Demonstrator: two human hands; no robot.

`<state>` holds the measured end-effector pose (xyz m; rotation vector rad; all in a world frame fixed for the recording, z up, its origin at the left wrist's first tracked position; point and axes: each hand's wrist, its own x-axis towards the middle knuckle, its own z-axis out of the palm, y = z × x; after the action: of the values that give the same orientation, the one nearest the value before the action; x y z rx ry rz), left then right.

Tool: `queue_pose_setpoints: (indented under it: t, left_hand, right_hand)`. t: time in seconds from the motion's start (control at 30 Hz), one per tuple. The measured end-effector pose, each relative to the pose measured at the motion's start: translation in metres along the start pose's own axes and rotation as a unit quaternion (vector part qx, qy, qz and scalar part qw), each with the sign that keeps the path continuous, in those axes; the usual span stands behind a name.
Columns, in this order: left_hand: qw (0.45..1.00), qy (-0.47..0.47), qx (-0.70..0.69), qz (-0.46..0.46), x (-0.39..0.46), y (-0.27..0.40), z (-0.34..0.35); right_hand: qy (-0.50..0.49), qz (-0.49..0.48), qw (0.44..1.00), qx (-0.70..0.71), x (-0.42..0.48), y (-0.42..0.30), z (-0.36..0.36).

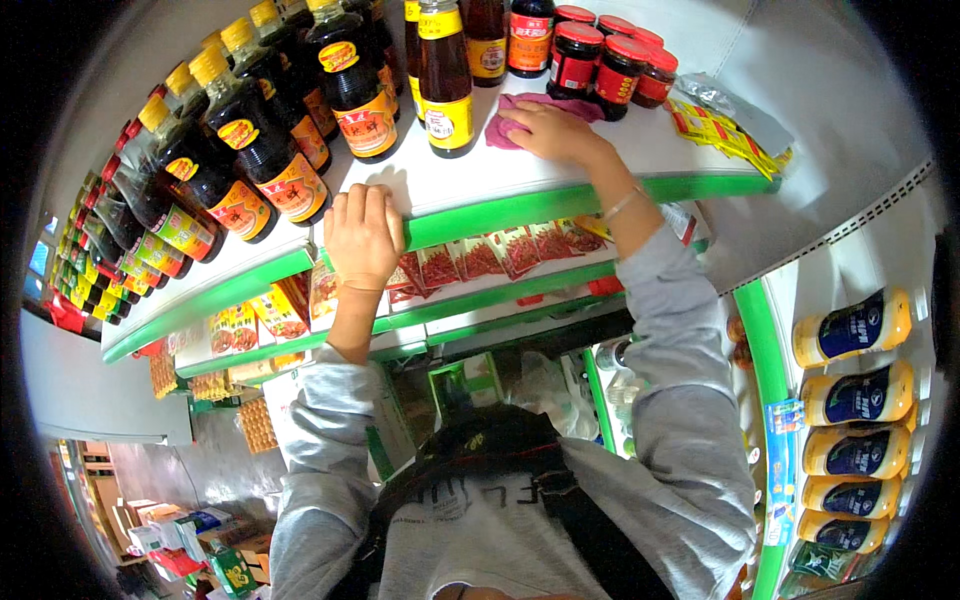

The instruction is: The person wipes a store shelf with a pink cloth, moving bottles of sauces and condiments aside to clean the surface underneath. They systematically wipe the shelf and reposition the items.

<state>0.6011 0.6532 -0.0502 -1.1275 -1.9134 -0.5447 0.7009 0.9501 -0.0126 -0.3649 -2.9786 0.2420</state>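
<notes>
My right hand (551, 133) lies on a crumpled purple-red cloth (501, 132), pressing it on the white shelf board (450, 176); its fingers rest over the cloth. Right behind the cloth stand several dark jars with red lids (619, 71). My left hand (365, 232) rests with bent fingers over the green front edge (480, 217) of the same shelf. Just beyond it stand a sauce bottle with an orange label (364, 124) and a bottle with a yellow label (448, 112). Whether the left fingers grip the edge is hard to tell.
Rows of dark sauce bottles (289, 180) fill the shelf's left part. Yellow sachets (724, 135) lie at its right end. Red packets (480, 259) line the shelf below. Yellow-topped jars with dark labels (859, 394) stand on a right-hand shelf. Boxes (187, 532) sit on the floor, lower left.
</notes>
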Motion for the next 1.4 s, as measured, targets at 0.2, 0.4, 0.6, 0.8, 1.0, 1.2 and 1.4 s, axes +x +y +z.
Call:
queue_pose_setpoints:
  t: [0.2, 0.4, 0.6, 0.8, 1.0, 1.2, 1.4]
  left_hand:
    - [1.0, 0.003, -0.008, -0.008, -0.001, 0.002, -0.002]
    - [1.0, 0.004, -0.007, 0.002, 0.001, 0.003, 0.001]
    - [1.0, -0.002, 0.02, 0.007, -0.005, -0.005, -0.001]
    - [1.0, -0.016, 0.013, -0.003, -0.003, 0.0, -0.002]
    - [1.0, -0.011, 0.02, 0.004, -0.001, 0.003, -0.001]
    - [1.0, 0.002, 0.021, 0.003, -0.004, 0.0, 0.003]
    - [1.0, 0.002, 0.028, 0.007, -0.006, 0.0, -0.001]
  right_hand:
    - [-0.047, 0.037, 0.997, -0.053, 0.067, -0.011, 0.01]
    - [-0.042, 0.012, 0.997, -0.058, 0.055, -0.011, 0.012]
    - [0.13, -0.076, 0.988, -0.029, -0.033, -0.032, 0.006]
    - [0.39, 0.084, 0.917, 0.014, -0.12, 0.028, 0.021]
    - [0.536, 0.151, 0.829, -0.058, -0.108, 0.028, 0.048]
    - [0.555, 0.128, 0.819, -0.064, -0.105, 0.033, 0.048]
    - [0.551, 0.138, 0.82, -0.075, -0.102, 0.03, 0.047]
